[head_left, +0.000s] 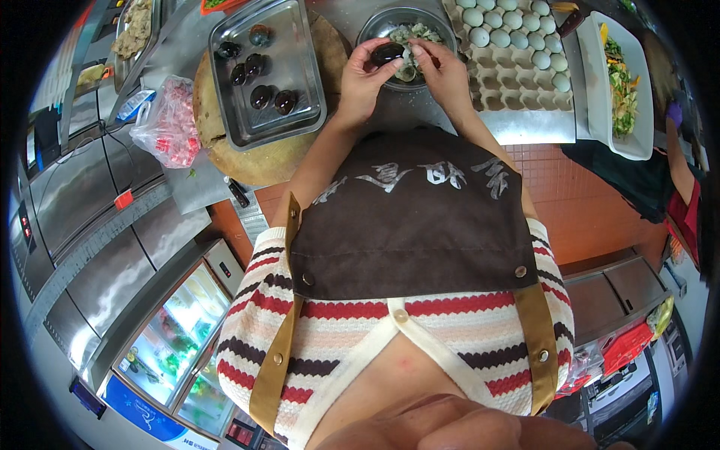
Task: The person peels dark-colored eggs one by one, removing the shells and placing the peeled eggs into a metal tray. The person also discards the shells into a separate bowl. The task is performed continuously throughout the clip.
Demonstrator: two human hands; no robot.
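My left hand (360, 79) holds a dark, glossy peeled preserved egg (387, 54) between thumb and fingers. My right hand (450, 76) is close beside it, thumb and fingertips near each other; whether a bit of shell is between them I cannot tell. Both hands are over the near part of a metal bowl (369, 25) containing broken eggshell (419, 32). To the left, several peeled dark eggs (254, 64) lie in a rectangular metal tray (281, 128). Right of the bowl, several pale blue-green eggs (512, 21) fill the far part of a cardboard egg tray (495, 95).
The metal tray rests on a round wooden chopping board (259, 160). A plastic bag of pinkish contents (171, 121) sits left of it, and a black-handled knife (239, 194) lies at the counter edge. On the right are a white tub of cut vegetables (644, 112) and another person's arm (679, 163).
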